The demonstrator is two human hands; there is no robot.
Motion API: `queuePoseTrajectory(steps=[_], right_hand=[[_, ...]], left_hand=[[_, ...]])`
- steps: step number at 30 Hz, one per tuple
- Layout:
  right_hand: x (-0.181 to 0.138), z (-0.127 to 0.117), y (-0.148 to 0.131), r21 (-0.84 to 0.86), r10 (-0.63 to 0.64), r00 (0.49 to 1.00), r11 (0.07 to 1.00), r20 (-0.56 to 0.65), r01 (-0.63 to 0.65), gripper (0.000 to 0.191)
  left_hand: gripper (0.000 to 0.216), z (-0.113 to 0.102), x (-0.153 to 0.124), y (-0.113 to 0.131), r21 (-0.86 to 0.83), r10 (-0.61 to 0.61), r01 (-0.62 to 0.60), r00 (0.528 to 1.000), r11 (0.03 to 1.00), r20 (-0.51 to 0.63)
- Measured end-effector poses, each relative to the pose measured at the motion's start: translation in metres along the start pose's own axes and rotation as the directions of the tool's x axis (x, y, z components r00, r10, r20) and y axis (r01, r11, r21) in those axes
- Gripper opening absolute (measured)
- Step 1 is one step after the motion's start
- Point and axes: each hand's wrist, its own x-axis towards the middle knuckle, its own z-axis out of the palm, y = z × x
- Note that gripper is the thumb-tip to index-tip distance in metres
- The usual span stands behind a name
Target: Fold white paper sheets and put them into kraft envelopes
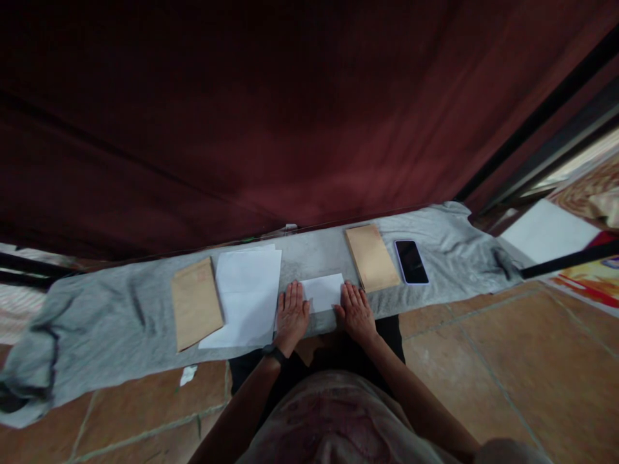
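Observation:
A small folded sheet of white paper (323,292) lies on a narrow surface draped with grey cloth, right in front of me. My left hand (292,312) rests flat on its left end, fingers stretched out, with a dark watch on the wrist. On the right end lies my right hand (356,310), also flat with fingers extended. Left of my left hand are larger white sheets (249,296), partly beside a brown paper envelope (196,303). Another brown envelope or stack of them (372,256) sits just beyond my right hand.
A phone (411,262) with a dark screen lies right of the right-hand envelope. The grey cloth (106,316) covers the whole narrow surface. Behind it hangs a dark red curtain (309,129). A white scrap (188,374) is on the tiled floor (483,361).

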Motion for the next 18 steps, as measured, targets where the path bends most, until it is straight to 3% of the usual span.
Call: queuePoseTrajectory(steps=[6, 12, 18], right_hand=[[0.001, -0.002, -0.001, 0.009, 0.004, 1.0, 1.0, -0.006, -0.004, 0.063], [0.001, -0.004, -0.002, 0.014, 0.013, 1.0, 1.0, 0.003, -0.013, 0.063], [0.006, -0.012, -0.003, 0.049, 0.047, 0.999, 0.998, 0.016, -0.048, 0.055]], left_hand=[[0.059, -0.007, 0.003, 0.007, -0.017, -0.036, 0.036, 0.999, 0.999, -0.02], [0.058, -0.006, 0.001, 0.018, -0.046, 0.098, -0.097, 0.995, 0.994, 0.02], [0.06, 0.002, -0.007, 0.009, -0.041, 0.045, -0.045, 0.999, 0.998, 0.009]])
